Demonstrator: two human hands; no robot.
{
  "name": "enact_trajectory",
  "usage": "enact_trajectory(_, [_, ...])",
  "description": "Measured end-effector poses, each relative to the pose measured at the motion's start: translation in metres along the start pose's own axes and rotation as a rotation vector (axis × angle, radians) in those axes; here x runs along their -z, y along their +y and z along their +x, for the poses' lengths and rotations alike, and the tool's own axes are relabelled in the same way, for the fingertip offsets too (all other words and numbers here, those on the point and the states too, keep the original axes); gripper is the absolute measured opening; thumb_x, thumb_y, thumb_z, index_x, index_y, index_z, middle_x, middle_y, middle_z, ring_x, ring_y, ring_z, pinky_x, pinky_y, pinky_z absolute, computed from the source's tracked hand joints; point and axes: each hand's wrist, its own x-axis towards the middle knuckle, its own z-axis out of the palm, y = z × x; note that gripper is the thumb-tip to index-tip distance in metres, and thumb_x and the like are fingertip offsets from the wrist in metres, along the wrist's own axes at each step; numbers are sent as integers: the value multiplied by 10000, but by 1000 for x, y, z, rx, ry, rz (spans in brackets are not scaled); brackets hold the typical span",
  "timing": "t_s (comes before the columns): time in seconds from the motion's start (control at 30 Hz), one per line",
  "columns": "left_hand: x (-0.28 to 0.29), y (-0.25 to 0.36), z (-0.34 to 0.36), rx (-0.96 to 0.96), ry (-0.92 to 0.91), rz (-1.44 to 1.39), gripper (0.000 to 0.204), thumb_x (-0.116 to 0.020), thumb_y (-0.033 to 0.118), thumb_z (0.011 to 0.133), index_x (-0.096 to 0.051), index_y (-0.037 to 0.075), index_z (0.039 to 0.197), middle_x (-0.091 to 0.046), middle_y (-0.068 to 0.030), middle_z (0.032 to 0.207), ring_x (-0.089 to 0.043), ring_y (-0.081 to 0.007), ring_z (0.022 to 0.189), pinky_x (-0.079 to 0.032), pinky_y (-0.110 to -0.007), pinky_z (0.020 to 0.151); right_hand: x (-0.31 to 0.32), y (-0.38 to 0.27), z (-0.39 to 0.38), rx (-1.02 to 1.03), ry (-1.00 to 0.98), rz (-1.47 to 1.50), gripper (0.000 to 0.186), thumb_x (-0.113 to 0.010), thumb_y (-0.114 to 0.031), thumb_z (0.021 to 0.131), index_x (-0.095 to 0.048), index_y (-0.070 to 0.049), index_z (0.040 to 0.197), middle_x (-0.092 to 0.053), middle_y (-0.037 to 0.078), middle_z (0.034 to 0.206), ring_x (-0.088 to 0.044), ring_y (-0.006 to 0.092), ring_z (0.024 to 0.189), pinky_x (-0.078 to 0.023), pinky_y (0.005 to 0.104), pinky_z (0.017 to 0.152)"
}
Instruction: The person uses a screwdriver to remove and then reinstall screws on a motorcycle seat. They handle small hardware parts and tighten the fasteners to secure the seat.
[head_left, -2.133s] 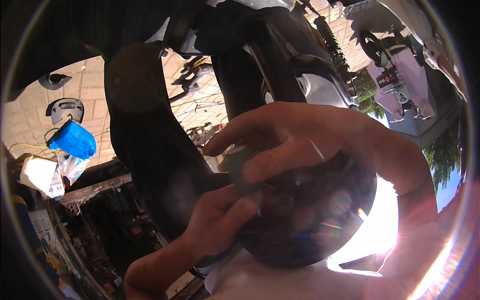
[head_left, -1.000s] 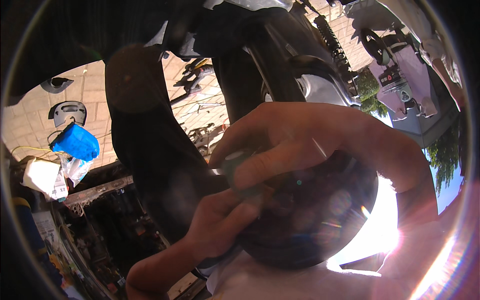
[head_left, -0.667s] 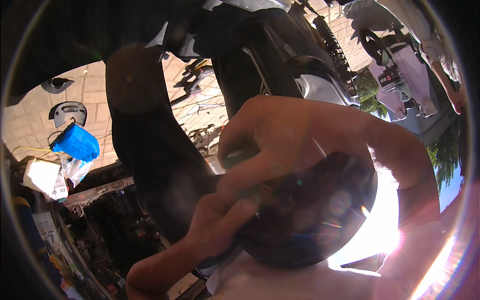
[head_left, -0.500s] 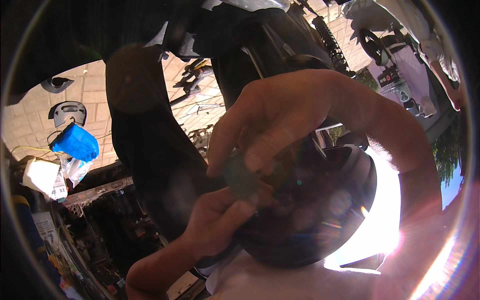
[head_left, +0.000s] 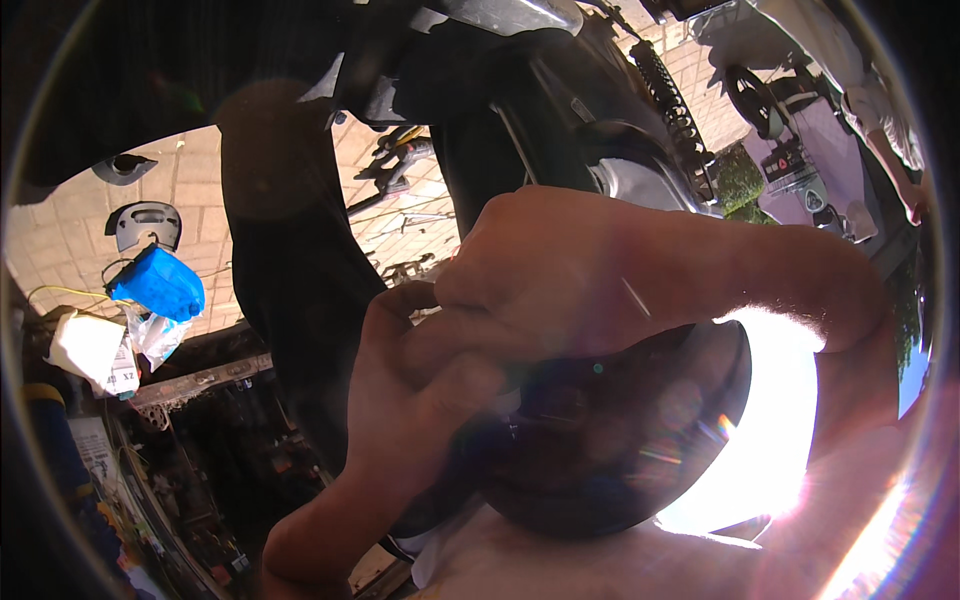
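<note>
My left hand (head_left: 415,365) and my right hand (head_left: 530,270) meet in the middle of the view, the right one on the far side. Both have their fingers curled closed and pressed together. Whatever is between them is hidden. Just below and to the right of the hands is a large dark, rounded, smooth piece (head_left: 630,430), its kind unclear in shadow and glare. Its curved edge runs under my right wrist.
Dark-clothed legs (head_left: 290,240) stand over brick paving with scattered tools (head_left: 395,170). Left lie a blue cloth or bag (head_left: 160,283) and a grey curved part (head_left: 145,226). A black coil spring (head_left: 672,95) is upper right, near another person's arm (head_left: 890,165). A cluttered dark tray (head_left: 215,370) sits lower left.
My right hand has come down and closed from a loosely curved pose. My left hand has moved up and left, and the two now touch.
</note>
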Motion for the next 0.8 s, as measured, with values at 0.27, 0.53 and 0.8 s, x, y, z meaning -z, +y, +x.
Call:
enact_trajectory(0.27, [-14,51,17,1,-67,599,378,-720,211,841,-617,-4,1133,-680,-119,795,-701,-187,752,-543,-313,697,-7,28,-51,70,296,12,306,-553,-171,952,-603,-5,1204,-675,178,796,-649,308,662,-503,395,608])
enact_trajectory(0.53, [-36,82,46,59,-347,1247,267,-566,256,934,-582,-6,888,-616,-133,666,-623,-225,601,-462,-370,583,-30,34,-89,139,788,474,298,-549,-188,970,-639,18,1164,-692,71,744,-523,35,523,-388,180,472])
enact_trajectory(0.8, [10,-8,52,-3,-517,-201,405,-592,411,930,-480,28,1001,-566,-125,811,-552,-201,693,-481,-338,649,-29,39,-87,228,754,640,327,-570,-254,968,-637,6,1153,-686,89,792,-532,52,551,-404,194,490])
